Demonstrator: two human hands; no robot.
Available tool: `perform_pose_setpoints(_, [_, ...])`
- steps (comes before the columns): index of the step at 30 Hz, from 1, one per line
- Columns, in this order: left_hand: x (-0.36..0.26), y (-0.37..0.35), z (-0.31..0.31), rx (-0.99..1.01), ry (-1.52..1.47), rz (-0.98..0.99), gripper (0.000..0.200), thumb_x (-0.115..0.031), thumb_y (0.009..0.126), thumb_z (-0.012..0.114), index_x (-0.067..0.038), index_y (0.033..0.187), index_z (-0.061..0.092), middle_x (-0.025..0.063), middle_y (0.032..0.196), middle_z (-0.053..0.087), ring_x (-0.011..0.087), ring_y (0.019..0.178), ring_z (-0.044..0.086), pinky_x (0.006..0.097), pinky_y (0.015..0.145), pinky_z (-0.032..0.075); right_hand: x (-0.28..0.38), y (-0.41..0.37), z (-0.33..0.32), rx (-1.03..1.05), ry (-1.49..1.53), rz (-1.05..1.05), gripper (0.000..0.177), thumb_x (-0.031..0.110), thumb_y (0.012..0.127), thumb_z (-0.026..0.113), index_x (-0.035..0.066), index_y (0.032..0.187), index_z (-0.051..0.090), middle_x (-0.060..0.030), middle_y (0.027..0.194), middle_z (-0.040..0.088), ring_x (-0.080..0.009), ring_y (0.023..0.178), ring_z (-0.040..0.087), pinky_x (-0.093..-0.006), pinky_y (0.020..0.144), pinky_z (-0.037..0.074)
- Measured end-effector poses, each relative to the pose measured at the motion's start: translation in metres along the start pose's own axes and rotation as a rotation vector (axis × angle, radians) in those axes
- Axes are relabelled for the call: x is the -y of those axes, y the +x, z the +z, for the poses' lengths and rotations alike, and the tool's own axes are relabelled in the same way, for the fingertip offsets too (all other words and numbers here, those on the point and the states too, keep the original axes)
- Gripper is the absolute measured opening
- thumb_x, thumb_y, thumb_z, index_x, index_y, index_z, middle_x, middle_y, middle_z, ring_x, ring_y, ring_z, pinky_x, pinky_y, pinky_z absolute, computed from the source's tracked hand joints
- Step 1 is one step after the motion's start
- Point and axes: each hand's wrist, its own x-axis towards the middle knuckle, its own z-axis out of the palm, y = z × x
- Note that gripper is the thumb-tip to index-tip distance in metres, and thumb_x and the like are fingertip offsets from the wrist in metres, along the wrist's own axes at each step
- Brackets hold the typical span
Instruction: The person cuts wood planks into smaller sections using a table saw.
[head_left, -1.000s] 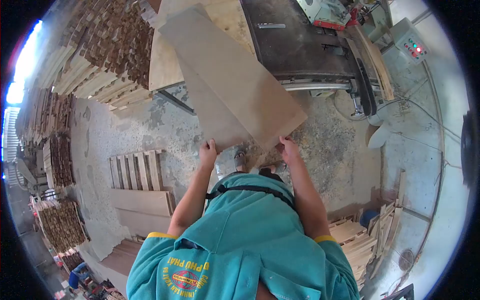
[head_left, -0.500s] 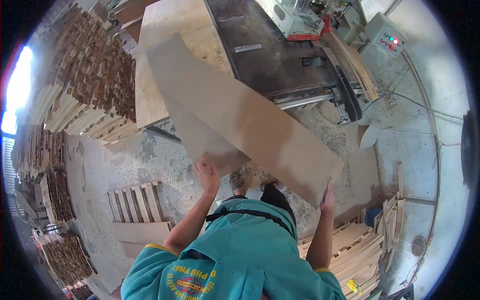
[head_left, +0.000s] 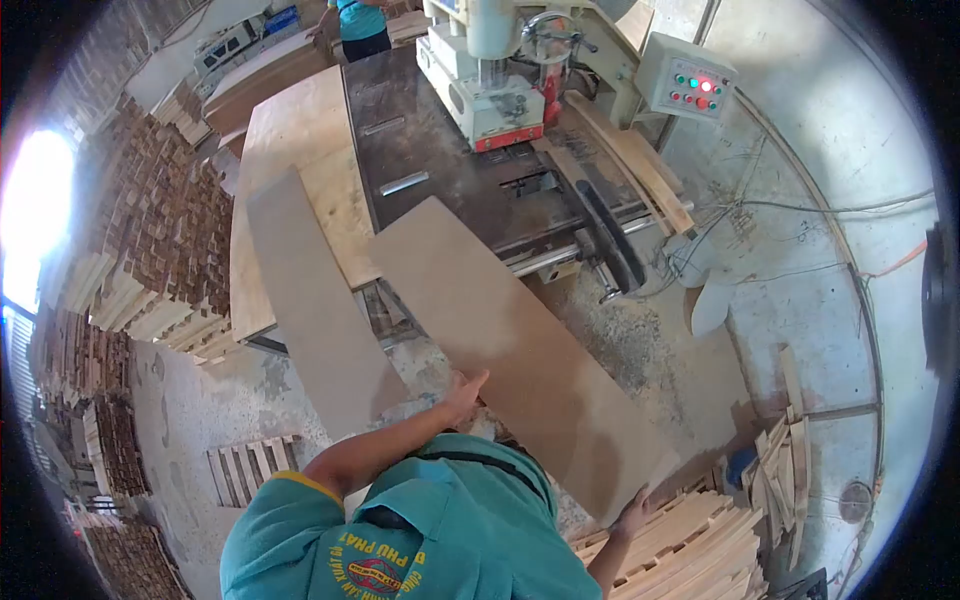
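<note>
A long flat brown board [head_left: 530, 350] slants across the middle in front of me, its far end over the front edge of the dark machine table. My left hand [head_left: 464, 392] grips the board's near long edge, thumb at the rim and fingers partly hidden. At the near right corner, my right hand [head_left: 632, 510] holds the same board, its fingers partly beneath it. To the left, a second brown board [head_left: 318, 310] rests its far end on the pale plywood top [head_left: 300, 140]; its near end overhangs the floor, apart from both hands.
A machine head [head_left: 490, 105] stands over the dark table [head_left: 420, 150], with a control box [head_left: 688, 80] beside it. Stacked wood strips [head_left: 170, 210] rise at left. More slats [head_left: 690, 540] lie at lower right. Another person [head_left: 362, 25] stands beyond the table.
The two boards, overlapping before, are now apart. The left one lies on the plywood side; my left hand has moved right onto the other board, which my right hand still holds.
</note>
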Motion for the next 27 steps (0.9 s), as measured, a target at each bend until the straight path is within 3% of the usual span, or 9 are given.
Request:
perform_pose_setpoints(2, [-0.004, 0.024, 0.031, -0.104, 0.104, 0.046, 0.093, -0.049, 0.092, 0.062, 0.004, 0.149, 0.011, 0.0197, 0.138, 0.047, 0.0289, 0.121, 0.052, 0.0409, 0.097, 0.046, -0.018, 0.013, -0.015, -0.127, 0.086, 0.139, 0.072, 0.051, 0.095, 0.055, -0.005, 0.139, 0.043, -0.0182, 0.14, 0.049, -0.0315, 0.122, 0.05, -0.0427, 0.103, 0.041])
perform_pose_setpoints(5, [-0.058, 0.032, 0.084, -0.028, 0.196, -0.134, 0.095, -0.049, 0.093, 0.059, 0.004, 0.152, 0.005, 0.0224, 0.14, 0.046, 0.0323, 0.125, 0.051, 0.0411, 0.101, 0.044, -0.038, 0.033, -0.017, -0.138, 0.21, 0.091, 0.073, 0.051, 0.095, 0.055, -0.005, 0.14, 0.041, -0.019, 0.143, 0.045, -0.0336, 0.126, 0.047, -0.0447, 0.106, 0.039])
perform_pose_setpoints(8, [-0.046, 0.083, 0.1, -0.125, 0.371, 0.075, 0.095, -0.049, 0.094, 0.056, 0.003, 0.152, 0.002, 0.0248, 0.139, 0.048, 0.0343, 0.125, 0.051, 0.0438, 0.103, 0.042, -0.027, 0.038, -0.002, -0.146, 0.27, 0.163, 0.075, 0.052, 0.095, 0.055, -0.003, 0.142, 0.039, -0.0194, 0.145, 0.043, -0.0345, 0.128, 0.045, -0.0465, 0.107, 0.039])
perform_pose_setpoints(10, [-0.048, 0.105, 0.116, -0.208, 0.522, 0.339, 0.09, -0.046, 0.095, 0.056, 0.005, 0.152, 0.007, 0.0268, 0.141, 0.046, 0.0373, 0.129, 0.047, 0.0472, 0.102, 0.041, -0.029, 0.053, 0.002, -0.185, 0.336, 0.209, 0.074, 0.053, 0.095, 0.055, -0.002, 0.143, 0.039, -0.0196, 0.145, 0.044, -0.0348, 0.127, 0.046, -0.0465, 0.107, 0.039])
perform_pose_setpoints(13, [-0.084, 0.108, 0.134, -0.295, 0.817, 0.169, 0.086, -0.042, 0.094, 0.057, 0.007, 0.15, 0.013, 0.0314, 0.142, 0.039, 0.043, 0.129, 0.043, 0.0505, 0.102, 0.04, -0.04, 0.076, 0.014, -0.12, 0.428, 0.157, 0.073, 0.052, 0.096, 0.054, -0.001, 0.143, 0.038, -0.0193, 0.144, 0.044, -0.0344, 0.128, 0.046, -0.0449, 0.107, 0.039])
perform_pose_setpoints(19, [-0.112, 0.129, 0.139, -0.301, 0.9, 0.292, 0.083, -0.038, 0.092, 0.059, 0.011, 0.146, 0.019, 0.0377, 0.134, 0.037, 0.0514, 0.123, 0.042, 0.0512, 0.103, 0.04, -0.002, 0.066, 0.054, -0.156, 0.36, 0.182, 0.077, 0.054, 0.097, 0.051, -0.002, 0.146, 0.034, -0.0193, 0.147, 0.04, -0.0343, 0.13, 0.044, -0.0446, 0.109, 0.036])
perform_pose_setpoints(20, [-0.115, 0.135, 0.14, -0.296, 0.891, 0.298, 0.083, -0.038, 0.092, 0.059, 0.011, 0.146, 0.019, 0.0377, 0.134, 0.037, 0.0514, 0.123, 0.042, 0.0512, 0.103, 0.04, -0.029, 0.078, 0.046, -0.179, 0.3, 0.163, 0.078, 0.054, 0.097, 0.05, -0.002, 0.148, 0.031, -0.0191, 0.151, 0.035, -0.0337, 0.135, 0.039, -0.0444, 0.112, 0.032])
perform_pose_setpoints(25, [-0.109, 0.161, 0.134, -0.32, 0.981, 0.484, 0.085, -0.038, 0.091, 0.061, 0.016, 0.142, 0.019, 0.0362, 0.136, 0.035, 0.0504, 0.127, 0.036, 0.0507, 0.106, 0.036, 0.001, 0.086, 0.066, -0.21, 0.199, 0.244, 0.083, 0.055, 0.097, 0.05, 0.0, 0.152, 0.022, -0.0169, 0.16, 0.019, -0.0314, 0.146, 0.021, -0.0425, 0.118, 0.017])
perform_pose_setpoints(27, [-0.112, 0.165, 0.134, -0.33, 0.978, 0.46, 0.085, -0.038, 0.09, 0.062, 0.016, 0.141, 0.02, 0.0357, 0.136, 0.035, 0.05, 0.127, 0.036, 0.051, 0.106, 0.036, 0.01, 0.089, 0.075, -0.183, 0.252, 0.276, 0.084, 0.055, 0.096, 0.05, 0.001, 0.153, 0.02, -0.0148, 0.161, 0.015, -0.0304, 0.148, 0.015, -0.0413, 0.119, 0.012])
